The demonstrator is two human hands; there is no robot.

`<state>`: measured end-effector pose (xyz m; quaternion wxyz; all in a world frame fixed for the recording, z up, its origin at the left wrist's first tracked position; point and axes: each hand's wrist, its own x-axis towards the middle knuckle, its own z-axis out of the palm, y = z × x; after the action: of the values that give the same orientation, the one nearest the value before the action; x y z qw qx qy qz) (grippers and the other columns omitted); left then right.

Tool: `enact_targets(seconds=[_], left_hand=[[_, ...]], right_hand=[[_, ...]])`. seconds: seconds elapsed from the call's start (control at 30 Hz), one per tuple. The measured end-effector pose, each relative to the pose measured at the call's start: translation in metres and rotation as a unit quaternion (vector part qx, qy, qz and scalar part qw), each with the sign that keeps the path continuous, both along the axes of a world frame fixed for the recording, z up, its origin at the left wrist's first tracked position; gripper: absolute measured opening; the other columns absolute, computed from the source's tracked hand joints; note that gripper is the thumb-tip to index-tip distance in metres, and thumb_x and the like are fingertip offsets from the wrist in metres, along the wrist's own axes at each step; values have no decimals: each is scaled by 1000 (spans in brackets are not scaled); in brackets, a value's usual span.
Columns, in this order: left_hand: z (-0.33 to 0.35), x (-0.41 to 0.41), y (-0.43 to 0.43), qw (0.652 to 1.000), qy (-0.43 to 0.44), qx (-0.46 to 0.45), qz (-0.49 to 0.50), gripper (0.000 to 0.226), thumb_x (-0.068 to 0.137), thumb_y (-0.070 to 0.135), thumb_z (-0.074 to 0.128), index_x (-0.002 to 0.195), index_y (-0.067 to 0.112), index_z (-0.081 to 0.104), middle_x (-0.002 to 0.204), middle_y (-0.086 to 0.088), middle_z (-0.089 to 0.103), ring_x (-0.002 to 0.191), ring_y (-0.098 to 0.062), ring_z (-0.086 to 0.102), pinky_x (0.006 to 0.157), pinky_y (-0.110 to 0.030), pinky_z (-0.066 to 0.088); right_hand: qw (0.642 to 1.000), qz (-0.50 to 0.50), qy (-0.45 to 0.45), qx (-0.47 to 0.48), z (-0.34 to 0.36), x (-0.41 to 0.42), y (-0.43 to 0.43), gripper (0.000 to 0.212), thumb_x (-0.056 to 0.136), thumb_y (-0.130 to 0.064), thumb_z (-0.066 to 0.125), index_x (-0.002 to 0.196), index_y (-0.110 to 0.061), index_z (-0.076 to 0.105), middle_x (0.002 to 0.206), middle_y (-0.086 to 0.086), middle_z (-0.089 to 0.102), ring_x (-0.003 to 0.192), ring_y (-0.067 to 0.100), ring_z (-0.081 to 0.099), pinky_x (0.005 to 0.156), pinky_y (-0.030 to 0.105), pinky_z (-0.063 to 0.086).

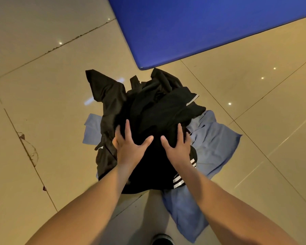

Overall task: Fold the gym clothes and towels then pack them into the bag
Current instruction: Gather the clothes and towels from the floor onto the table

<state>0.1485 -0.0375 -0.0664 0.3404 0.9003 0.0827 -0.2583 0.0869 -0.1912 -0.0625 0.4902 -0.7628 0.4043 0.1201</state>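
A heap of black gym clothes (154,106) lies on the tiled floor, on top of light blue towels (214,140) that stick out to the left, right and front. My left hand (129,145) and my right hand (177,144) rest side by side on the near part of the heap, thumbs spread towards each other, index fingers straight, the outer fingers hidden down its sides. Under my wrists is a smooth black piece with three white stripes (178,181); I cannot tell whether it is a garment or the bag.
A blue mat (193,27) lies on the floor just beyond the heap, its corner almost touching the clothes. Beige floor tiles (42,103) surround the pile. The toe of a dark shoe (162,239) shows at the bottom edge.
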Motion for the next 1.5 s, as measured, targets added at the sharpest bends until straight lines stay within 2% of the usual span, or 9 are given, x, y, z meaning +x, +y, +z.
enact_targets(seconds=[0.1, 0.33, 0.5, 0.7, 0.83, 0.97, 1.1, 1.23, 1.5], left_hand=[[-8, -7, -7, 996, 85, -6, 14, 97, 81, 81, 53, 157, 45, 6, 168, 6, -8, 154, -31, -2, 121, -51, 18], [-1, -20, -11, 993, 30, -84, 75, 61, 97, 63, 46, 145, 26, 43, 144, -1, 49, 135, -28, 45, 109, -48, 42], [39, -24, -10, 991, 0, -102, 80, 45, 101, 58, 39, 126, 23, 54, 121, 2, 63, 117, -21, 58, 100, -43, 50], [119, -32, -1, 989, -27, -131, 61, 42, 101, 61, 38, 120, 29, 57, 109, 9, 66, 106, -15, 62, 91, -38, 51], [174, -56, 12, 981, -18, -157, 116, 43, 102, 57, 40, 131, 28, 51, 110, 6, 65, 108, -22, 62, 92, -39, 48], [233, -81, 26, 974, -46, -165, 146, 39, 103, 51, 39, 139, 34, 39, 121, 3, 61, 105, -25, 62, 83, -34, 44], [299, -113, 44, 968, -74, -193, 145, 49, 105, 48, 38, 152, 41, 28, 136, 1, 57, 120, -23, 57, 98, -34, 45], [367, -150, 65, 967, -101, -190, 139, 50, 106, 48, 39, 153, 32, 35, 144, 4, 53, 130, -18, 51, 100, -30, 41], [458, -205, 114, 940, -216, -180, 192, 25, 104, 37, 46, 128, 37, 54, 111, 16, 60, 108, -10, 59, 91, -29, 46]], right_hand=[[999, 35, 5, 34, -1, 3, 8, 84, 90, -68, 53, 155, -49, 4, 163, -1, 26, 147, 24, 32, 115, 41, 36], [999, 31, -2, 24, 23, 3, 32, 63, 102, -50, 48, 157, -34, 22, 154, -1, 45, 139, 22, 44, 98, 26, 36], [999, 36, -15, 34, 53, -11, 53, 51, 104, -44, 46, 152, -28, 37, 141, -4, 56, 133, 19, 50, 96, 25, 38], [996, 10, -89, 16, 118, -39, 68, 23, 103, -40, 50, 120, -28, 59, 107, -17, 65, 102, 4, 60, 88, 32, 49], [990, 9, -142, -15, 174, -53, 78, 8, 102, -37, 54, 100, -32, 60, 88, -17, 65, 84, -4, 59, 68, 21, 42], [983, 37, -178, 2, 232, -67, 87, 23, 102, -34, 53, 124, -28, 59, 105, -18, 66, 96, -3, 59, 77, 19, 42], [970, 70, -231, 39, 294, -85, 97, 44, 103, -32, 52, 145, -23, 43, 127, -1, 62, 117, 15, 57, 102, 34, 46], [963, 84, -243, 84, 360, -106, 119, 63, 103, -28, 53, 157, -33, 21, 142, 5, 53, 130, 20, 51, 107, 35, 42], [926, 190, -315, 90, 443, -135, 171, 34, 102, -26, 51, 135, -24, 59, 124, -5, 66, 115, 12, 60, 103, 34, 48]])
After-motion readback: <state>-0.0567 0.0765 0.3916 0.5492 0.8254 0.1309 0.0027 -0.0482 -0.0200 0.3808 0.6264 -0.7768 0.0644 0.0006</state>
